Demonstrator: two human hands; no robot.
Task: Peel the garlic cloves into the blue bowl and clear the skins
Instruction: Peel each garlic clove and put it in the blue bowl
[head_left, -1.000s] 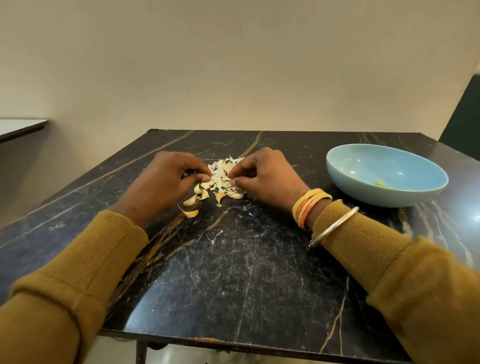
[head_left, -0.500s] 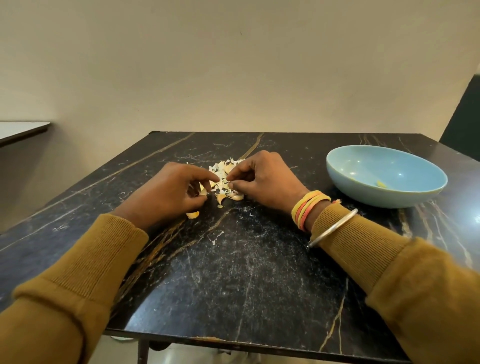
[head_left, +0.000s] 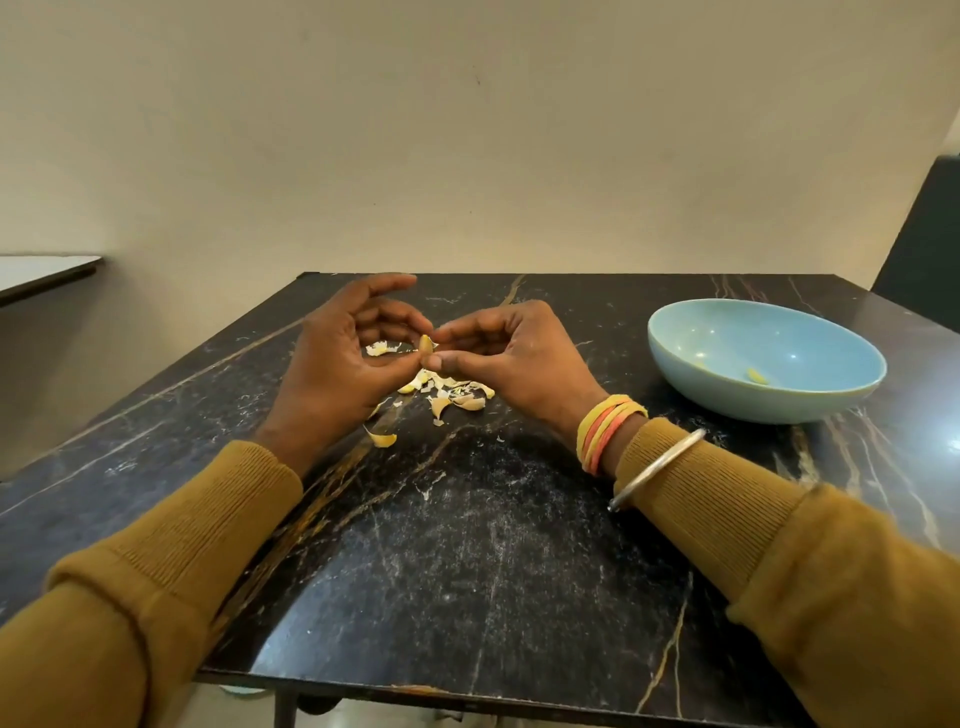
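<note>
The left hand (head_left: 337, 358) and right hand (head_left: 501, 353) each pinched the same garlic clove (head_left: 426, 345) at the fingertips, above the heap of skins (head_left: 452, 391) on the table (head_left: 467, 545); the blue bowl (head_left: 727, 338) sat well apart to the right. The hold looked slight, so a hard tug at the skin could have flicked the clove down among the skins or scattered the light flakes.

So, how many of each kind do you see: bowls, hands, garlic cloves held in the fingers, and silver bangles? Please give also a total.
Bowls: 1, the blue bowl
Hands: 2, left hand and right hand
Cloves held: 1, the garlic clove pinched by both hands
Bangles: 1, the silver bangle
Total: 5
</note>
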